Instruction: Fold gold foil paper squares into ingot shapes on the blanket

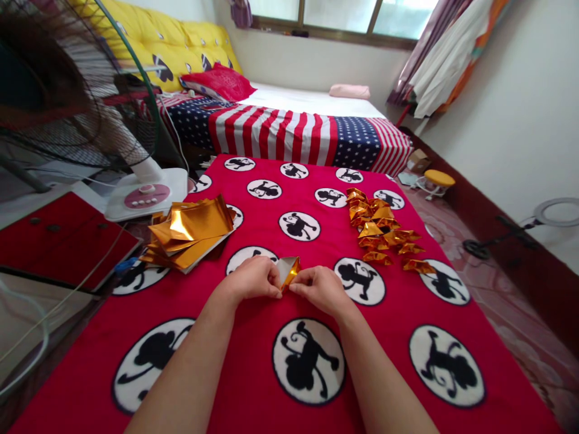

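Between my hands is a small sheet of gold foil paper [289, 271], partly folded, its pale inner side showing at the top. My left hand [257, 277] pinches its left side, fingers closed. On the other side my right hand [319, 289] grips the lower right edge between thumb and fingers. To the left lies a loose stack of flat gold foil sheets [194, 232]. Over on the right is a cluster of several folded gold foil pieces [380, 226], shaped like ingots. Everything rests on a red cloth [244, 361] with black figures in white circles.
A standing fan [140, 193] is at the left beside a dark red panel [67, 238]. Beyond the table stands a bed [294, 129] with a striped and starred cover. On the right floor are a yellow-topped stool [438, 178] and a ring-shaped stand [558, 211].
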`<action>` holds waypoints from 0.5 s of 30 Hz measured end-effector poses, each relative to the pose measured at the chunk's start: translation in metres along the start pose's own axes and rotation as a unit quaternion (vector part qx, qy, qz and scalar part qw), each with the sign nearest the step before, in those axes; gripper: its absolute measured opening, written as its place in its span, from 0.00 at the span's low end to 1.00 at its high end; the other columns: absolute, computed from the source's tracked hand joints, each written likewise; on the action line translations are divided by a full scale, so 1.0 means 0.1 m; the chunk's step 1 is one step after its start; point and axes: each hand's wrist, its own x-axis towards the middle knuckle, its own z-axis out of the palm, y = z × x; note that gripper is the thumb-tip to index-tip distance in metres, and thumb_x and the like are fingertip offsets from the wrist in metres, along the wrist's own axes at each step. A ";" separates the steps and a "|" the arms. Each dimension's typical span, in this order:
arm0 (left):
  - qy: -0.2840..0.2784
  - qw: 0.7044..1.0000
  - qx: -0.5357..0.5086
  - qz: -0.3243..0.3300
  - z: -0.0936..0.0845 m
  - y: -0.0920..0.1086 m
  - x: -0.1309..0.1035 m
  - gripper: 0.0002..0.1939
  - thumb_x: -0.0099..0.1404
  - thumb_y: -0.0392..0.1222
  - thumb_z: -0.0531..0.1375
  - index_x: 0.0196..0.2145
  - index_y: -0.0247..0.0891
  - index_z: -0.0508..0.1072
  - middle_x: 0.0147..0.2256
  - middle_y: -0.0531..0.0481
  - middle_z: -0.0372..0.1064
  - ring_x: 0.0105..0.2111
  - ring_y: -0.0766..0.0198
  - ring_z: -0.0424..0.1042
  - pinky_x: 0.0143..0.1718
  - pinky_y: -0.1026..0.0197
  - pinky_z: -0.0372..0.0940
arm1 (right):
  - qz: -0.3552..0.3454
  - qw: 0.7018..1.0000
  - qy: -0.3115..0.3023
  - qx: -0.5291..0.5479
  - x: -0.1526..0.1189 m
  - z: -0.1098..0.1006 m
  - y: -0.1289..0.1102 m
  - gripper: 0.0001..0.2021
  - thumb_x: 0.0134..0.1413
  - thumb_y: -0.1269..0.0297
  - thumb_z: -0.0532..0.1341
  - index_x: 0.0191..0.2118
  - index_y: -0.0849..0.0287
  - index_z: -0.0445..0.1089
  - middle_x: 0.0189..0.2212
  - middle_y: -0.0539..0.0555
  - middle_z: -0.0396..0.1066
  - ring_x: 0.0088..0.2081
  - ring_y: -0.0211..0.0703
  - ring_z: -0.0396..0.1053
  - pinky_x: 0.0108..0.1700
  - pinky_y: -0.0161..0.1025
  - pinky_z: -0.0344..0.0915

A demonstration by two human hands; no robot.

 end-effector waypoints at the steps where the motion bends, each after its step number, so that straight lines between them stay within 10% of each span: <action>1: -0.002 1.000 0.001 0.003 -0.01 0.01 -0.01 0.09 0.47 0.46 0.65 0.25 0.38 0.80 0.23 0.51 0.74 0.26 0.64 0.69 0.26 0.66 0.56 | 0.003 1.000 0.001 -0.010 0.00 0.00 -0.02 0.09 0.49 0.56 0.64 0.26 0.52 0.77 0.20 0.46 0.71 0.24 0.35 0.65 0.25 0.34 0.46; 15: 0.026 0.999 0.021 -0.013 0.01 0.04 0.00 0.11 0.49 0.46 0.62 0.23 0.36 0.79 0.20 0.51 0.72 0.23 0.65 0.67 0.24 0.65 0.53 | 0.060 0.996 0.024 -0.064 0.01 0.01 -0.12 0.08 0.48 0.56 0.63 0.27 0.52 0.76 0.25 0.49 0.75 0.28 0.38 0.68 0.27 0.35 0.48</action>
